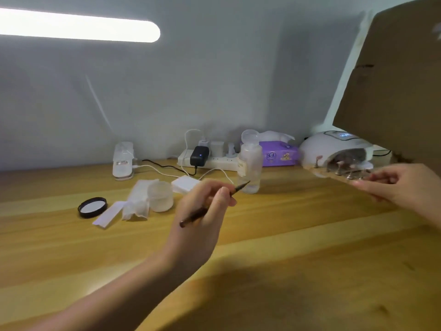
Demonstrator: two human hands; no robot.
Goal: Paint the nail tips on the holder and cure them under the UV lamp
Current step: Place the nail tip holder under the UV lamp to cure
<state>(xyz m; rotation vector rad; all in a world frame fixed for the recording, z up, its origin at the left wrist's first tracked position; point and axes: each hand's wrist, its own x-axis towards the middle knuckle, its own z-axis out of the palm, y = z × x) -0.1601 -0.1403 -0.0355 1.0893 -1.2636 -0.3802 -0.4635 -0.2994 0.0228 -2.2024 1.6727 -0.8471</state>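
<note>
Left hand (pixel 205 206) pinching a brown brush (pixel 212 204), tip toward the clear bottle (pixel 249 170). Right hand (pixel 393 185) gripping the clear holder (pixel 334 174) of nail tips (pixel 340 163) at the mouth of the white UV lamp (pixel 319 149). Below both, a wooden desk (pixel 262 259) against a grey wall; brown board (pixel 393 80) just above the right hand; open desktop nearer than both hands.

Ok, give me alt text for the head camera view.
The left hand holds a thin brush over a wooden desk, while the right hand holds a clear holder of nail tips at the UV lamp.
</note>
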